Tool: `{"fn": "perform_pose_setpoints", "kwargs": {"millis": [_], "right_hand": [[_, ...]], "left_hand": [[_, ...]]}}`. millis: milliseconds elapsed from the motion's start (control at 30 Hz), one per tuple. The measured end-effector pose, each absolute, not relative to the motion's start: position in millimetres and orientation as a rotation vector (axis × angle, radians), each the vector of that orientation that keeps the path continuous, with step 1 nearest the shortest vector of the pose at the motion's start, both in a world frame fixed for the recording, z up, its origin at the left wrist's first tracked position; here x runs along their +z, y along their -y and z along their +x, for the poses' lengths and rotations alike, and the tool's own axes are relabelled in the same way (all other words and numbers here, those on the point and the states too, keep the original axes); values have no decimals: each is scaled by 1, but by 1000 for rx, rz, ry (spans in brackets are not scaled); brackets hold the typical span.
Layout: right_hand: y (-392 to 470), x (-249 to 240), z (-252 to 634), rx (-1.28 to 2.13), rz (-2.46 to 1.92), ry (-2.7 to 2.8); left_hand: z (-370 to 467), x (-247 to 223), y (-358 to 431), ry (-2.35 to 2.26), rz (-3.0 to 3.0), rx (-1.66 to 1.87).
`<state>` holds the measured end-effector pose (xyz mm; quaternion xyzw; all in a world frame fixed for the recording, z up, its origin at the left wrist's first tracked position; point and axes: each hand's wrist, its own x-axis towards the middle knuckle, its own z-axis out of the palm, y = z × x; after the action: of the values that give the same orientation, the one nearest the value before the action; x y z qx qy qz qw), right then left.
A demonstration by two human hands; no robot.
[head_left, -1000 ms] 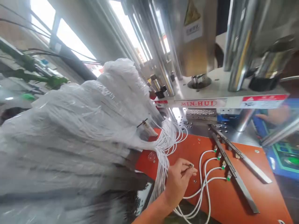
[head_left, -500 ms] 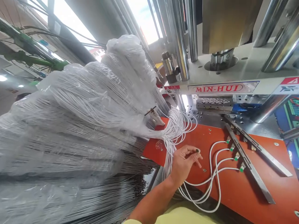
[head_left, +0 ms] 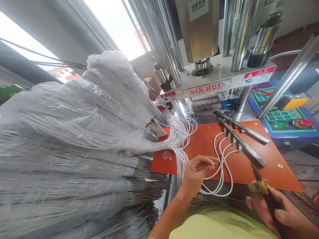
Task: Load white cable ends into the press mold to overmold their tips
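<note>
My left hand (head_left: 195, 172) is above the orange board's near edge, thumb and forefinger pinched on a small shiny piece (head_left: 211, 163) too tiny to name. At the lower right, my right hand (head_left: 276, 209) grips pliers (head_left: 260, 184), blurred by motion, with their dark jaws pointing up and away. Between the hands, several white cables (head_left: 230, 169) curve to green-ended connectors (head_left: 234, 142) set along a metal bar (head_left: 245, 146). A second bar (head_left: 251, 130) lies beside it, with small metal parts on it.
On the left, a big heap of plastic-wrapped cables (head_left: 74, 122) spills a white bundle (head_left: 178, 136) onto the orange board (head_left: 196, 142). Behind stands a press (head_left: 206, 87) with steel columns. A blue control box (head_left: 289, 116) with buttons is on the right.
My right hand has come into view at the lower right with the pliers. My left hand keeps its pinch. The view has turned to the right, showing the control box.
</note>
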<state>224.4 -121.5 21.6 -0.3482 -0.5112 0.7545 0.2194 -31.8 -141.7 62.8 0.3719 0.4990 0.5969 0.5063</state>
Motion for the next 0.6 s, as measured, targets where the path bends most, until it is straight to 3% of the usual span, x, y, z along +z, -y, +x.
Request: {"fn": "perform_pose_setpoints", "kwargs": {"millis": [300, 467, 600], "right_hand": [[116, 28, 135, 2534, -624, 1401], [127, 25, 145, 1905, -993, 1930], [131, 30, 147, 1611, -1022, 2240]], "left_hand": [[-42, 75, 177, -973, 895, 1362], [-43, 60, 188, -1034, 722, 1511], [-42, 52, 191, -1175, 856, 1603]]}}
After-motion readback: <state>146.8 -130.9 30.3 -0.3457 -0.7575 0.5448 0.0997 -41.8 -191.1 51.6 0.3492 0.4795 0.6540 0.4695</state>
